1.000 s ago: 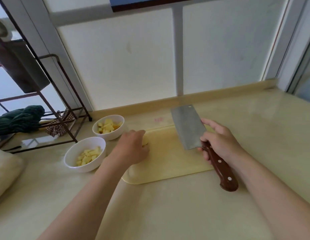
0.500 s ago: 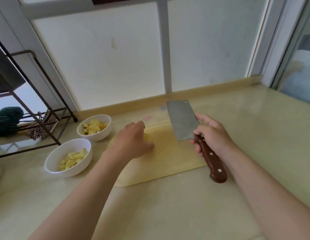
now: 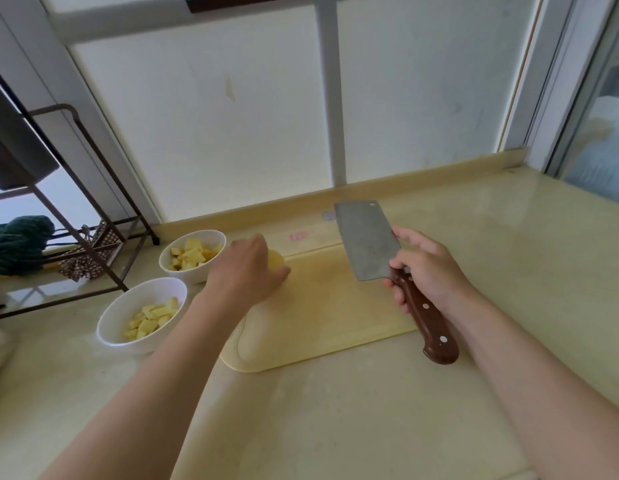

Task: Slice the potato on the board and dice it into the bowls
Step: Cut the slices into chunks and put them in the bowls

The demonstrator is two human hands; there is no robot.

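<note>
Potato (image 3: 276, 261), a pale peeled piece, sits at the far left corner of the board (image 3: 335, 317), mostly under our left hand (image 3: 245, 271), whose grip curls over it. We judge it firm, light and slippery; best held from above, fingertips tucked. Our right hand (image 3: 429, 268) keeps its grip wrapped round the handle of the cleaver (image 3: 365, 240), blade raised. Since half a second ago, the left hand slid slightly toward the far bowl (image 3: 169, 268); the cleaver hardly moved.

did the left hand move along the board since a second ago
Yes. The left hand, holding the potato, has shifted toward the far edge of the cutting board, now level with the far bowl.
</note>
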